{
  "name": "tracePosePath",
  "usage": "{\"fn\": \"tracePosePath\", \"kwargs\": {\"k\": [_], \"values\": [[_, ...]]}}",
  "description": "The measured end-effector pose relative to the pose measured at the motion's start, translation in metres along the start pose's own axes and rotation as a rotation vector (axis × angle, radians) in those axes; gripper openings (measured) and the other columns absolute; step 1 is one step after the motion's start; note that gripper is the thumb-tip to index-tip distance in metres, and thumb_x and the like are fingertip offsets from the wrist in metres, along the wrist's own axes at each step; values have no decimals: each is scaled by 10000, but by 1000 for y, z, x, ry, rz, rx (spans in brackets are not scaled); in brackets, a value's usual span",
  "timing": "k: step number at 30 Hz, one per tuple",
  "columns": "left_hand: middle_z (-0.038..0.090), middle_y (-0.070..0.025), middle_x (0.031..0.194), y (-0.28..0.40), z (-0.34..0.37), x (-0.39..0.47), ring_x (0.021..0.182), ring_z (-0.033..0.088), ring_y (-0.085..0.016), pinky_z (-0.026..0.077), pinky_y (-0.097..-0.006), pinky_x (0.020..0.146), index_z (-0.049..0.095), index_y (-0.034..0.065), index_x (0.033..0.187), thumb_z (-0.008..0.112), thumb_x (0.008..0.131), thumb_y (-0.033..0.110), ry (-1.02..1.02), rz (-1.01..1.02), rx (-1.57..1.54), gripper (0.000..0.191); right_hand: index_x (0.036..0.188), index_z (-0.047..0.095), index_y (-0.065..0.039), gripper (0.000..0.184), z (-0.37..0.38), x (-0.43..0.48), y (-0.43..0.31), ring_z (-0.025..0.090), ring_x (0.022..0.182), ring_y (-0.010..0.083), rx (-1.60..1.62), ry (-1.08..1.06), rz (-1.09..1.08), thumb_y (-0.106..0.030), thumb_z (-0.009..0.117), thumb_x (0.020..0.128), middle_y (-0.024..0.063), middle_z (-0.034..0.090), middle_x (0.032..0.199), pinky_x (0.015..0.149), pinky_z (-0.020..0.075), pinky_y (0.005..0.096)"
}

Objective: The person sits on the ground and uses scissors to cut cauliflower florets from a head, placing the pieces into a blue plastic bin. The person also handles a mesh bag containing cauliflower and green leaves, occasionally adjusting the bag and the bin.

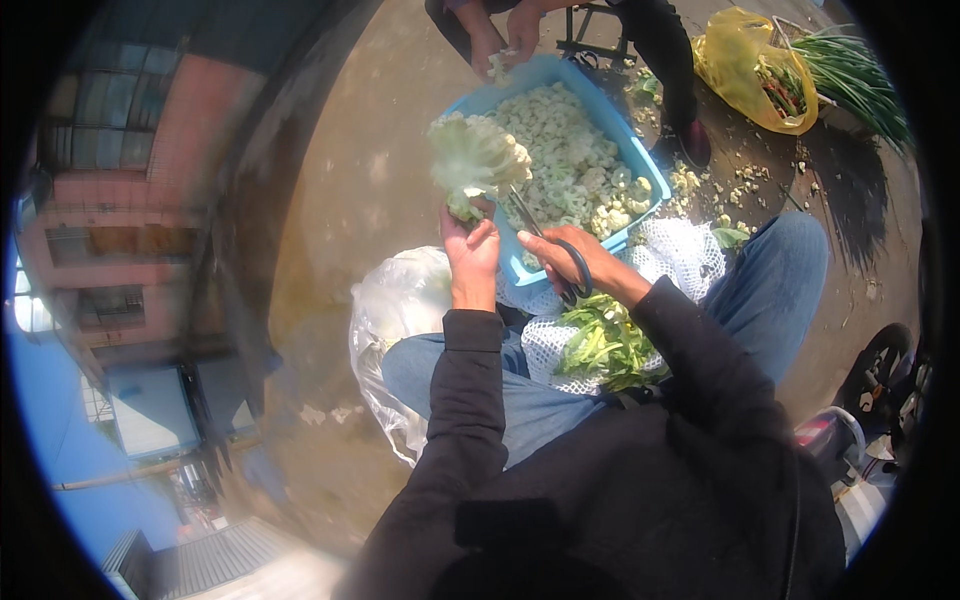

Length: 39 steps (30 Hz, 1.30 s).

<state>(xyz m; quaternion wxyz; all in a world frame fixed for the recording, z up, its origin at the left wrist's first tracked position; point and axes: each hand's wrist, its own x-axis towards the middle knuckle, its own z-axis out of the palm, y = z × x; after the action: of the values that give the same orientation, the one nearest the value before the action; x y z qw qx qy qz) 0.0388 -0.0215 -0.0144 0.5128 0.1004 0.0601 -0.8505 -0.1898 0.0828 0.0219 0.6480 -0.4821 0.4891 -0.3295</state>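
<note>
My left hand [472, 244] grips the stem of a large cauliflower head [476, 157], held up over the near left side of a blue plastic tub [649, 169]. In my right hand [574, 259] is a pair of scissors [529, 211] with dark handles, its blades pointing up to the cauliflower's right edge. Small cauliflower florets [559, 124] fill much of the tub. Below my right hand, green leaves [607, 341] lie on white netting [544, 341] between my knees. How far the scissor blades are apart is hard to tell.
Across the tub, another person's hands [517, 30] hold a cauliflower piece. A clear plastic bag [390, 300] stands by my left knee. At the upper right are a yellow plastic bag [739, 64] and long green onions [847, 79]. Floret scraps [739, 187] litter the ground. A wheel [881, 367] is at right.
</note>
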Motion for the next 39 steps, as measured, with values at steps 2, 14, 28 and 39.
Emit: {"fn": "tracePosePath", "kwargs": {"k": [2,14,28,39], "values": [[711,-88,1124,-2,0,-1,990,699,-189,429,-196,403,675,47,1297,689,1066,262,14,18,35,315,761,617,-50,717,-5,5,-4,694,559,189,61,-53,12,-695,597,1074,65,634,646,536,520,332],[730,-51,1151,-7,-2,2,917,705,-165,445,-221,418,690,103,1275,662,1089,275,48,14,182,255,677,620,-2,756,-17,22,8,622,531,211,-136,120,-148,-635,578,1087,89,581,562,573,506,391],[701,-104,1110,5,-2,3,840,690,-119,424,-198,430,652,46,1320,689,1075,260,1,-26,-71,328,707,596,-54,755,-10,2,-7,677,520,171,66,-81,11,-712,577,1075,33,598,608,512,545,327],[681,-153,1139,-17,4,7,767,678,-109,387,-191,383,610,-4,1356,596,1106,278,-8,-168,-8,377,768,615,-51,647,-18,41,-8,605,568,166,36,-26,-48,-625,636,1064,46,613,665,546,482,344]]}}
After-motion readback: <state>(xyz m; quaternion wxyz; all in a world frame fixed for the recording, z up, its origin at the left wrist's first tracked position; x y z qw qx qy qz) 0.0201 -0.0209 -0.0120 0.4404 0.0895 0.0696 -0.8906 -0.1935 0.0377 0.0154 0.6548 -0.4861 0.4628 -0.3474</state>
